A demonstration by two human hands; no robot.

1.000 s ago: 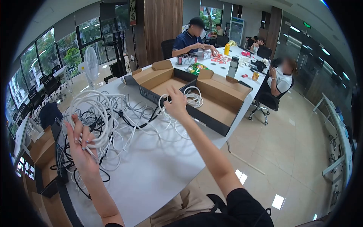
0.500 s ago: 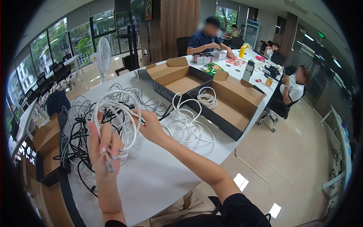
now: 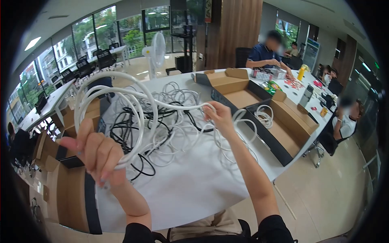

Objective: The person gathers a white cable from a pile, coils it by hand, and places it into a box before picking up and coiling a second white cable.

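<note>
Loops of a white network cable (image 3: 139, 121) hang from my left hand (image 3: 99, 154), whose fingers are curled round them at the lower left. A clear plug pokes out below that hand, partly hidden. My right hand (image 3: 219, 117) pinches the same cable farther along, and a stretch of it runs between the two hands above the table. Beneath lies a tangle of black cables (image 3: 129, 125) and grey cables (image 3: 174, 93). More loose white cable (image 3: 239, 141) lies on the table under and beside my right forearm.
An open cardboard box (image 3: 243, 95) and another open box (image 3: 289, 133), holding a coiled white cable (image 3: 264, 116), stand to the right. More open boxes (image 3: 69, 198) are at the left. Across the white table (image 3: 190, 174) a person (image 3: 263, 54) handles small items; another person (image 3: 344, 121) sits at right.
My right hand has moved right, away from my left, drawing out a length of white cable. My left hand has moved left with the loops and turned. The view has swung left.
</note>
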